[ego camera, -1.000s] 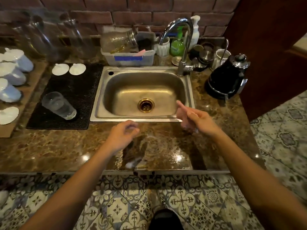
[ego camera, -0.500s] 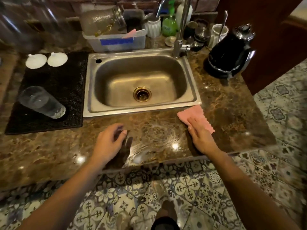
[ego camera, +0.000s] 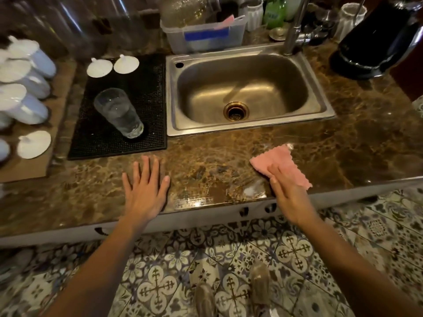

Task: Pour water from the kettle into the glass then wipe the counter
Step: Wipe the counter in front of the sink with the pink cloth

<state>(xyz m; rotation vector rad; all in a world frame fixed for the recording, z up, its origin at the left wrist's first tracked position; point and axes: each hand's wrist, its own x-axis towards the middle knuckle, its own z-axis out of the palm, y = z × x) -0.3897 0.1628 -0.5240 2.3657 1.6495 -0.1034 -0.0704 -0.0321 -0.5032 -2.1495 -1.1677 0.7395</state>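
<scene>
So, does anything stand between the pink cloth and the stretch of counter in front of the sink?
Nothing visible. The right hand presses the pink cloth flat on the counter; the stretch leftward is bare up to the left hand, resting flat.

Between my left grip, flat on the desk, and my right grip on the pink cloth, the front strip of marble gives a free lane. The sink rim bounds it behind. Back left, the black mat bearing the glass of water stands in the way, with white lidded cups beyond it. Right of the cloth the desk runs open as far as the black kettle in the far corner.
</scene>
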